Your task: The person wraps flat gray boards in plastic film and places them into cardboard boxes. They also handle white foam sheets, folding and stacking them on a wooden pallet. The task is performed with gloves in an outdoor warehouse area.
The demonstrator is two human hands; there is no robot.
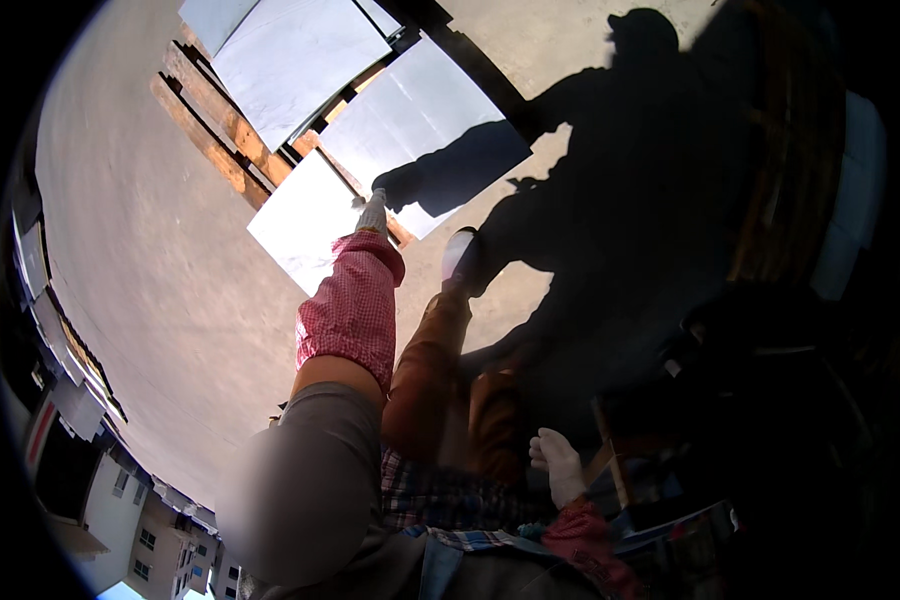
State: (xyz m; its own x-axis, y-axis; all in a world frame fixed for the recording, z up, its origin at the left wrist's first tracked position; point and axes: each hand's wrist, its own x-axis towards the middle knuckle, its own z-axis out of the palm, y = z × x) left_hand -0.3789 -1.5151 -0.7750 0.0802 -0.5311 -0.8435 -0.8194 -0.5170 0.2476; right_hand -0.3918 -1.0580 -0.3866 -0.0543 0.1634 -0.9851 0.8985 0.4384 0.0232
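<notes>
My left arm, in a red-and-white checked sleeve cover, stretches forward. My left hand [372, 214], in a pale knit glove, is closed at the right corner of a bright, smooth flat sheet [295, 225], its thumb on the sheet's edge. Right beside it lies a second pale sheet [425, 120], partly covered by my arm's shadow. A third sheet [295, 65] lies farther off to the left. My right hand [558, 465], also gloved, hangs low near my body, its fingers loosely bent and apart, holding nothing.
Wooden pallet slats [215, 105] show under and beside the sheets. My shoe [459, 255] stands on the concrete floor [160, 260] near them. A large shadow falls to the right. Stacked wood [785, 170] stands at the far right, and buildings [140, 520] at the lower left.
</notes>
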